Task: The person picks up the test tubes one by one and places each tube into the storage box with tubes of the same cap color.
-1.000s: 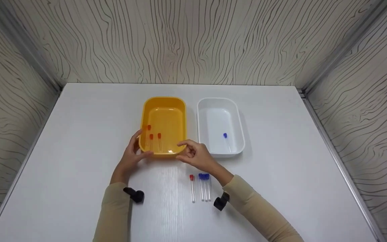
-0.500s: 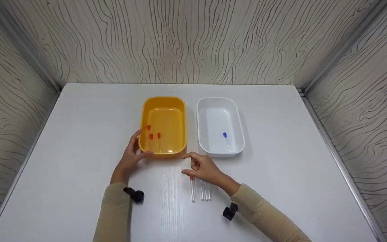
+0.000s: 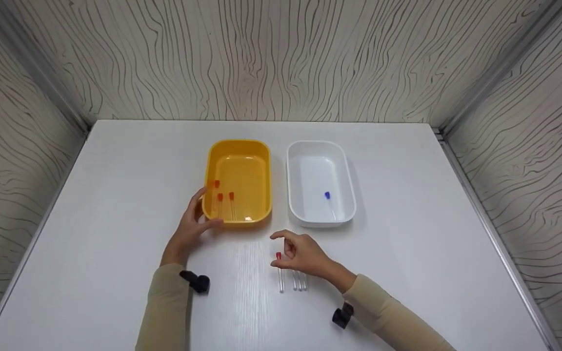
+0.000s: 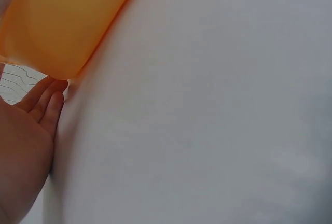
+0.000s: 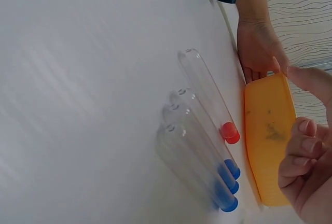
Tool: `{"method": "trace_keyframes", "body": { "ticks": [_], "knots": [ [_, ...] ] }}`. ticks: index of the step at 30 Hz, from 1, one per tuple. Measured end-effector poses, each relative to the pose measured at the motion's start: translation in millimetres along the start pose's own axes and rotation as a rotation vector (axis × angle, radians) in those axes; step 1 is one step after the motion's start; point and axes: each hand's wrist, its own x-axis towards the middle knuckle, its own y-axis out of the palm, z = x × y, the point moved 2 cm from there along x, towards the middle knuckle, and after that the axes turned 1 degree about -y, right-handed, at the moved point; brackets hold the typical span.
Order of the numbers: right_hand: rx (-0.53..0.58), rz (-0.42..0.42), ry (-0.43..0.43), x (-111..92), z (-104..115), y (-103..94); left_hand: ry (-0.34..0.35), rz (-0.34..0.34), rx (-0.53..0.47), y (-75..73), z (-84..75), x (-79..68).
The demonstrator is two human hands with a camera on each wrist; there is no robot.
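My left hand point(image 3: 189, 229) holds the near-left corner of a yellow plastic tray point(image 3: 242, 175), thumb at the near rim and fingers along the left wall. Above the loose tubes hovers my right hand point(image 3: 305, 252), thumb and index finger apart and the other fingers curled, with nothing between them. Under it lie a red-capped clear test tube point(image 5: 210, 92) and three blue-capped test tubes point(image 5: 199, 154), side by side. In the head view the right hand hides the blue caps. Three red-capped tubes point(image 3: 232, 207) lie inside the yellow tray.
A white plastic tray point(image 3: 321, 225) stands right of the yellow one, with one blue-capped tube point(image 3: 329, 202) in it. Both trays sit on a white table point(image 3: 408, 219). Patterned panels point(image 3: 261, 58) enclose the back and sides.
My right hand has moved away from the yellow tray's near-right corner, toward me and slightly right, over the loose tubes. The left hand and trays have stayed in place.
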Motion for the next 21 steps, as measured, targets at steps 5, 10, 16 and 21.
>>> {"method": "trace_keyframes", "body": {
  "ticks": [5,10,16,21],
  "knots": [
    [-0.02,0.036,0.039,-7,-5,1.3,0.033,-0.008,0.014,0.8,-0.2,-0.3],
    [-0.045,0.071,0.069,-12,-8,2.6,0.027,-0.01,0.019,0.8,0.0,0.3],
    [-0.127,0.133,0.086,-16,-10,5.9,0.002,-0.007,0.002,0.4,-0.2,1.0],
    [-0.235,0.16,0.094,-19,-11,7.0,-0.006,-0.025,0.023,1.9,-1.8,-1.8]
  ]
}}
